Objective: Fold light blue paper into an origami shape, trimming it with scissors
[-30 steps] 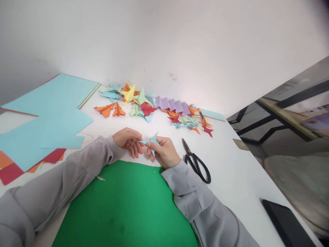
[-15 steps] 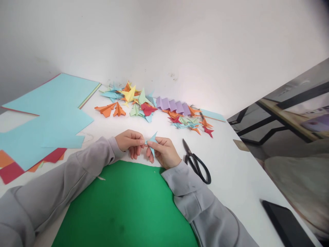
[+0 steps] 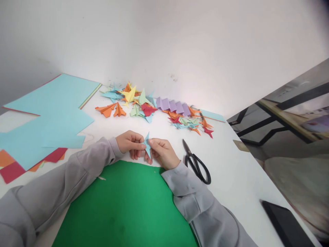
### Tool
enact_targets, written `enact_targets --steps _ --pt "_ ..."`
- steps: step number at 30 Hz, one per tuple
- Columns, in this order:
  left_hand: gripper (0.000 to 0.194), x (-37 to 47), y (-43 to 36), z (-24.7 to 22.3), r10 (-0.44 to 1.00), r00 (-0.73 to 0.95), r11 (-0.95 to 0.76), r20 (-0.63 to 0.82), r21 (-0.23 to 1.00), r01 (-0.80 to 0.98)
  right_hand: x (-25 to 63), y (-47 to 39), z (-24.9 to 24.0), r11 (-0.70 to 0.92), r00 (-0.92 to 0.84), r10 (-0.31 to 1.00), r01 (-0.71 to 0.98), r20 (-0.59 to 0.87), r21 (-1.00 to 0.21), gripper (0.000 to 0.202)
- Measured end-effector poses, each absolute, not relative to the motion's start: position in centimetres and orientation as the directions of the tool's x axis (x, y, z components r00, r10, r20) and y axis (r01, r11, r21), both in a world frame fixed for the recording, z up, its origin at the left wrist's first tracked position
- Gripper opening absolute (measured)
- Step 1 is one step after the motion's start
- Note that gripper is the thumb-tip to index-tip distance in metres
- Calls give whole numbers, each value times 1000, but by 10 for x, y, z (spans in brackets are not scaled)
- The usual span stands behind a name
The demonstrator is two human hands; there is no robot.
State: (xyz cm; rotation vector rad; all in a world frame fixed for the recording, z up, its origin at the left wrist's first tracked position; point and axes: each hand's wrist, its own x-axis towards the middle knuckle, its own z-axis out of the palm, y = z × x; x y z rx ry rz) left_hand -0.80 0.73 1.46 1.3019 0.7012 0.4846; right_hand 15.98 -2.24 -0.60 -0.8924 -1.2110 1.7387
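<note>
A small light blue folded paper figure (image 3: 147, 146) with pointed tips stands upright between my hands, above the white table just beyond the green sheet (image 3: 123, 202). My left hand (image 3: 130, 142) pinches its left side between thumb and fingers. On its other side, my right hand (image 3: 165, 152) grips it with the thumb in front and the fingers curled behind. Part of the figure is covered by my fingertips. Black-handled scissors (image 3: 196, 163) lie to the right of my right hand, blades pointing away from me.
Folded paper planes in several colours (image 3: 128, 96) lie along the wall, beside a purple pleated strip (image 3: 173, 105). Light blue sheets (image 3: 56, 92) are stacked at left over red and orange pieces (image 3: 12, 171). A black phone-like device (image 3: 288, 223) lies near the right edge.
The light blue figure has turned and shifted slightly left, so it now points more upright. My right fingers moved with it, and my left thumb now overlaps its left side.
</note>
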Motion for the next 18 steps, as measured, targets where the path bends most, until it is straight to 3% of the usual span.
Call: enact_targets --steps 4,10,18 --pt "32 -9 8 16 675 709 251 -205 967 42 159 -22 -6 -172 -371 926 -240 -73 -955 48" --pt "33 -8 9 15 697 689 225 -198 973 52 158 -24 -7 -154 -344 936 -211 -75 -965 37" --pt "35 -6 6 14 706 681 192 -194 978 80 157 -25 -8 -122 -346 935 -113 -76 -986 39"
